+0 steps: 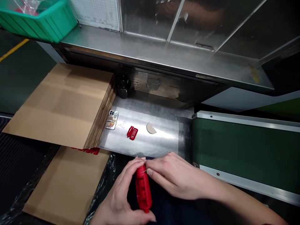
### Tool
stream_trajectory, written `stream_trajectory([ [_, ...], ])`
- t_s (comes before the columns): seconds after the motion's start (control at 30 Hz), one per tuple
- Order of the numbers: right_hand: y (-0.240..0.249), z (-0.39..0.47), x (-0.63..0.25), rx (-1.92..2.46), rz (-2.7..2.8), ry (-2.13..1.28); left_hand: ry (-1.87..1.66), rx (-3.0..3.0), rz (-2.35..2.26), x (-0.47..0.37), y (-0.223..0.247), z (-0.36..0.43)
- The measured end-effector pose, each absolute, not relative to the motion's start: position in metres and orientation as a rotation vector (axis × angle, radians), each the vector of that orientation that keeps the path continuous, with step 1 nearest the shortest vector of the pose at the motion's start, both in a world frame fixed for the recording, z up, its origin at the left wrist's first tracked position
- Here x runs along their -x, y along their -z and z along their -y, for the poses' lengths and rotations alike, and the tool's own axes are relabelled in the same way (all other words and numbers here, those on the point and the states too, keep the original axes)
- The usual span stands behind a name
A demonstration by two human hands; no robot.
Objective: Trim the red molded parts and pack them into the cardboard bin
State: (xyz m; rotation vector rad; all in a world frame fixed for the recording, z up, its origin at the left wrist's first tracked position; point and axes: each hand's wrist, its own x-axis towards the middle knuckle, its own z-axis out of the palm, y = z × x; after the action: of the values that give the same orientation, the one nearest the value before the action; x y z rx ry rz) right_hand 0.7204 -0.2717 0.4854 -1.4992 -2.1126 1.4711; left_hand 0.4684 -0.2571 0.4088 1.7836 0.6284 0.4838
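Observation:
My left hand (123, 190) grips a long red plastic part (143, 192), with the thumb at its lower end and the fingers at its top. The part has recesses along its face and stands nearly upright. At its upper end, my right hand (168, 175) is closed in a pinch on a thin, pale blade-like piece (145, 171). Most of that piece is hidden by the fingers, and its tip meets the red part. Beyond the hands, a smaller red plastic piece (132, 133) and a beige half-disc (151, 128) lie on the metal table (161, 143).
A phone (112, 120) lies beside a stack of cardboard sheets (70, 103). Behind it stands a dark round bottle (123, 87). A green conveyor belt (246, 150) runs on the right. Above are a metal shelf (150, 51) and a green bin (47, 26). More cardboard (67, 187) is at lower left.

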Motion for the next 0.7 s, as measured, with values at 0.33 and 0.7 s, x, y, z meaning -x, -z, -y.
stream_trajectory([
  [0.33, -0.4840, 0.2738, -0.7231, 1.447, 2.107, -1.452, -0.465, -1.785, -0.598, -0.4700, -0.4104, 0.2568],
  [0.7, -0.4885, 0.2778, -0.7185, 1.533, 2.199, -1.361, -0.495, -1.850, -0.578, -0.4702, -0.4128, 0.2556],
])
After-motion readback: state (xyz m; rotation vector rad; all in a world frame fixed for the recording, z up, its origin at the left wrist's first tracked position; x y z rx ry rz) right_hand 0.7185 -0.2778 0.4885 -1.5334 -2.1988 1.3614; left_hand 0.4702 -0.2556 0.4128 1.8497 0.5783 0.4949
